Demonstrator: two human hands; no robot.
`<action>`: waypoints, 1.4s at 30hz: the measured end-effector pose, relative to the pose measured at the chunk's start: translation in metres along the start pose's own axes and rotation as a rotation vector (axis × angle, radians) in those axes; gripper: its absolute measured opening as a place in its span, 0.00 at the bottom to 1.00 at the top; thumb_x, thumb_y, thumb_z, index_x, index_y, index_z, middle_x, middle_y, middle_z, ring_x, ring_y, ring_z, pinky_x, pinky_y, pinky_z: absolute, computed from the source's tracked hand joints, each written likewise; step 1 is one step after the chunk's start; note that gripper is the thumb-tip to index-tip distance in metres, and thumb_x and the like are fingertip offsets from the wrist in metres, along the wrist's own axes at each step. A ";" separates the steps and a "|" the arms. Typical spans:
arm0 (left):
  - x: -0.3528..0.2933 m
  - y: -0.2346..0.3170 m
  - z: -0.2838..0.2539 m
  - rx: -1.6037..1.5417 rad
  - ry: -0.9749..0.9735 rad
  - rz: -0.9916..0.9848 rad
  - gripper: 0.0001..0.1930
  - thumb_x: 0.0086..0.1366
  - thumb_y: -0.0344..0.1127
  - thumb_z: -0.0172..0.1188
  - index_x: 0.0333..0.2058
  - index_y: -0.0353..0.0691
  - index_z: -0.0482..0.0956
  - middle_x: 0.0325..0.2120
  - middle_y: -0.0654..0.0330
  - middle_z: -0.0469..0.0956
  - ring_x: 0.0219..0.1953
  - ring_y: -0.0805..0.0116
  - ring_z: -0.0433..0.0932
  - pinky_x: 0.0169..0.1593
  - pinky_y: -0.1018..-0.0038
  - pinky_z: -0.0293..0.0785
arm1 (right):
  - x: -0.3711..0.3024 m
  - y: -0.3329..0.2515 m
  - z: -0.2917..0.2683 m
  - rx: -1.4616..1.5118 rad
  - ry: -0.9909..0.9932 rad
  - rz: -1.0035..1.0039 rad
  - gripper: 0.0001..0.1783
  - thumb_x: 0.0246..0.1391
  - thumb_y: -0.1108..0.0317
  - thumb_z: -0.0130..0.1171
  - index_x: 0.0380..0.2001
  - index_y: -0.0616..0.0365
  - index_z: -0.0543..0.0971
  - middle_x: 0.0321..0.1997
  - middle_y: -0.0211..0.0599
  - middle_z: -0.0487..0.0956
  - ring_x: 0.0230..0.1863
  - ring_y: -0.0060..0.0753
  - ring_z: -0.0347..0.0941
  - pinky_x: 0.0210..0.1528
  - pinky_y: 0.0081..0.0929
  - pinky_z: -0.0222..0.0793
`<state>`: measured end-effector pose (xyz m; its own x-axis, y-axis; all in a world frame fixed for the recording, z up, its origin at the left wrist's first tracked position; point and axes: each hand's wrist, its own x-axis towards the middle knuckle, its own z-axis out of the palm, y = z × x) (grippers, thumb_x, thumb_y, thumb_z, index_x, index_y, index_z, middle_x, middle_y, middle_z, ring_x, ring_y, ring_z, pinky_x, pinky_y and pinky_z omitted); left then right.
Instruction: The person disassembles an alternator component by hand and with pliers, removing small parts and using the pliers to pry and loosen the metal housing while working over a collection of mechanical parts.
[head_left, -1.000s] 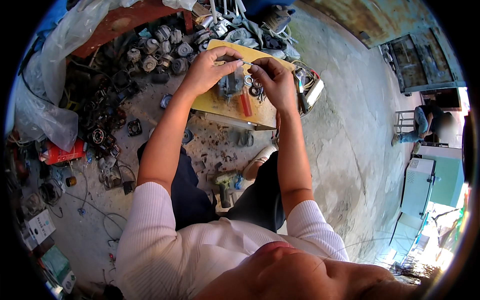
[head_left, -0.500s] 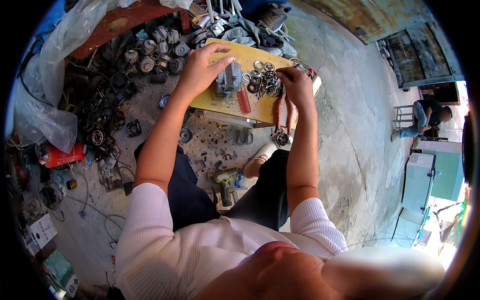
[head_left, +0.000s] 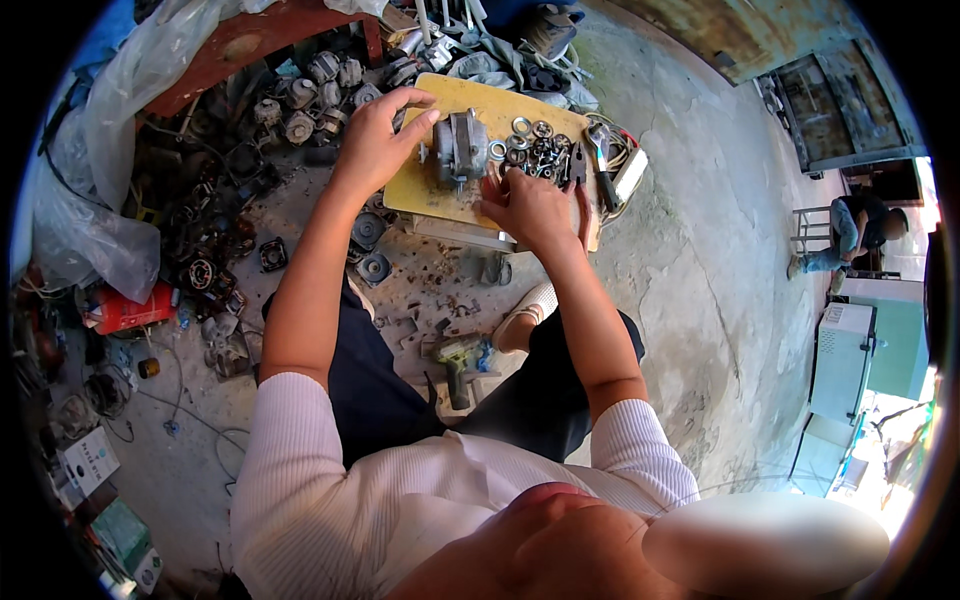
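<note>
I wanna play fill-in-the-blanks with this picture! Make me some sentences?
1. In the picture, the metal rings lie to the ____ of the grey metal housing.
2. The person's right hand is nearer the rings than their ____ hand.
3. The tabletop is coloured ____.

Missing words: right; left; yellow.

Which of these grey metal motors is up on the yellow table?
The grey motor between the left hand and right hand: it sits on the yellow table; the other motors lie heaped off to its left.
</note>
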<state>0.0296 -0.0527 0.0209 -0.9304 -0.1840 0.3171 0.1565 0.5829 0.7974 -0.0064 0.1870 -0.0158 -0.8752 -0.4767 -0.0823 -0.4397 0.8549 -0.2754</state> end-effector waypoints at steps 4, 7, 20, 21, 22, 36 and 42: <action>-0.002 0.001 -0.002 0.041 -0.022 0.025 0.16 0.66 0.43 0.62 0.46 0.37 0.80 0.43 0.54 0.82 0.47 0.58 0.81 0.52 0.68 0.73 | 0.000 -0.007 -0.014 0.138 0.105 0.094 0.25 0.55 0.43 0.61 0.29 0.59 0.79 0.28 0.47 0.83 0.32 0.51 0.81 0.38 0.43 0.74; -0.004 0.000 -0.004 0.044 -0.030 0.045 0.17 0.66 0.43 0.63 0.46 0.36 0.80 0.42 0.54 0.83 0.47 0.58 0.81 0.52 0.68 0.73 | -0.002 0.015 -0.036 0.325 0.158 0.113 0.22 0.61 0.49 0.58 0.36 0.61 0.81 0.27 0.42 0.83 0.30 0.37 0.81 0.36 0.33 0.74; -0.028 0.012 0.006 0.322 -0.181 0.095 0.11 0.54 0.41 0.72 0.33 0.48 0.82 0.37 0.62 0.78 0.50 0.58 0.73 0.65 0.51 0.53 | -0.023 0.073 -0.065 1.339 0.400 0.270 0.23 0.70 0.47 0.46 0.34 0.55 0.77 0.23 0.22 0.74 0.20 0.12 0.59 0.22 0.13 0.53; -0.029 0.011 0.007 0.332 -0.165 0.109 0.11 0.53 0.41 0.72 0.33 0.48 0.82 0.38 0.63 0.78 0.50 0.58 0.73 0.65 0.50 0.53 | -0.022 0.072 -0.061 1.348 0.367 0.271 0.23 0.70 0.48 0.47 0.34 0.55 0.77 0.23 0.22 0.73 0.20 0.12 0.60 0.22 0.14 0.54; -0.030 0.010 0.008 0.342 -0.150 0.125 0.11 0.52 0.40 0.72 0.33 0.48 0.82 0.38 0.63 0.78 0.50 0.58 0.73 0.65 0.49 0.53 | -0.021 0.072 -0.057 1.358 0.334 0.273 0.22 0.70 0.48 0.47 0.33 0.56 0.77 0.23 0.22 0.73 0.21 0.13 0.61 0.22 0.14 0.54; -0.033 0.008 0.013 0.348 -0.108 0.184 0.08 0.53 0.38 0.72 0.31 0.50 0.83 0.37 0.67 0.77 0.51 0.58 0.72 0.66 0.45 0.51 | -0.011 0.078 -0.034 1.530 0.142 0.514 0.25 0.67 0.44 0.49 0.31 0.56 0.75 0.23 0.26 0.72 0.19 0.16 0.60 0.18 0.17 0.54; -0.033 0.006 0.019 0.358 -0.089 0.169 0.07 0.54 0.38 0.71 0.30 0.47 0.82 0.52 0.62 0.76 0.58 0.57 0.72 0.66 0.44 0.50 | -0.008 0.096 -0.013 1.589 0.010 0.659 0.34 0.65 0.33 0.41 0.25 0.52 0.74 0.20 0.26 0.69 0.16 0.18 0.56 0.15 0.18 0.46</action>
<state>0.0551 -0.0275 0.0053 -0.9289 -0.0018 0.3704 0.1990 0.8409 0.5032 -0.0446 0.2757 -0.0291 -0.8160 -0.1492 -0.5585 0.5764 -0.1372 -0.8056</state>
